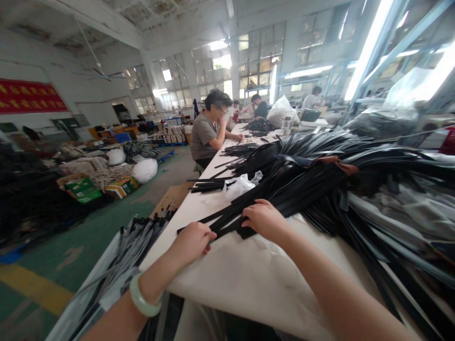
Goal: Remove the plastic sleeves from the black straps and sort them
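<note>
My left hand (192,241), with a pale green bangle (144,296) on its wrist, pinches the end of a black strip (229,228) near the table's front left corner. That strip runs up to the right, where the curled fingers of my right hand (265,220) close on it; the fingertips are partly hidden. Beyond both hands a thick bundle of long black strips (305,187) lies across the white table (227,270). A reddish-brown cloth band (329,161) wraps the bundle. One crumpled white plastic bag (240,186) rests just past my hands.
Grey and black strips (137,251) stand in a pile left of the table. More black strips (398,279) hang over the right side. A person in a grey shirt (206,135) sits farther along the left edge. A metal bottle (287,126) stands at the back.
</note>
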Available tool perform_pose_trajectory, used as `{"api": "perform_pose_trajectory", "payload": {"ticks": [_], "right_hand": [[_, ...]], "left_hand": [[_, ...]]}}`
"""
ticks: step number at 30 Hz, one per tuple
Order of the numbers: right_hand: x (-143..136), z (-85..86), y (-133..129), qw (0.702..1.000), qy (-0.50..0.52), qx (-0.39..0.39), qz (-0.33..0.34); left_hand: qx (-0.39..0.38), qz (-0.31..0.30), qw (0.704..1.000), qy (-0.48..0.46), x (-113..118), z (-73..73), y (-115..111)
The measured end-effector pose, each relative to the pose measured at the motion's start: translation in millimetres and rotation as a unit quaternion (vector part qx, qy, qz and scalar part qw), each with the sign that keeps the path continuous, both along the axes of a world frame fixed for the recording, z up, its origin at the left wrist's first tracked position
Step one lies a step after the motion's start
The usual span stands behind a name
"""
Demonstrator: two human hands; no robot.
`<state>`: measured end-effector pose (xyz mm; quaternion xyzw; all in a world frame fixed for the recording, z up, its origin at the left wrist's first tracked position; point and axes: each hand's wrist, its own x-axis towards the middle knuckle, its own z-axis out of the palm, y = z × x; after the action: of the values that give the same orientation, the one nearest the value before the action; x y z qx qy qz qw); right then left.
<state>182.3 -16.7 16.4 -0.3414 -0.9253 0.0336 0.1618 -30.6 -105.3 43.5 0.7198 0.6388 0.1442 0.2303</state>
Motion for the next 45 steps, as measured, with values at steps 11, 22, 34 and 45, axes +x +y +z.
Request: {"api": "perform_pose_trajectory", "payload": {"ticks": [11,22,34,45], "right_hand": [[7.0,-5.7,9.5,0.999,0.030,0.015,-0.014],[4.0,-3.0,4.5,1.000,0.024,-0.007,-0.001],[2.6,-7.7,1.0,0.996,0.067,-0.043,0.039],[8.8,4.6,-0.7,0.894,0.200,-0.346,0.204]], "left_hand": [[-0.002,0.007,1.000,0.010,3.3,1.3,5.5],[0.008,-0.011,1.000,0.021,8.8,2.4,8.2],[0.003,0.000,1.000,0.009,3.3,4.4,11.4],[-0.151,-0.092,0.969,-0.174,-14.5,3.8,-8.4]]}}
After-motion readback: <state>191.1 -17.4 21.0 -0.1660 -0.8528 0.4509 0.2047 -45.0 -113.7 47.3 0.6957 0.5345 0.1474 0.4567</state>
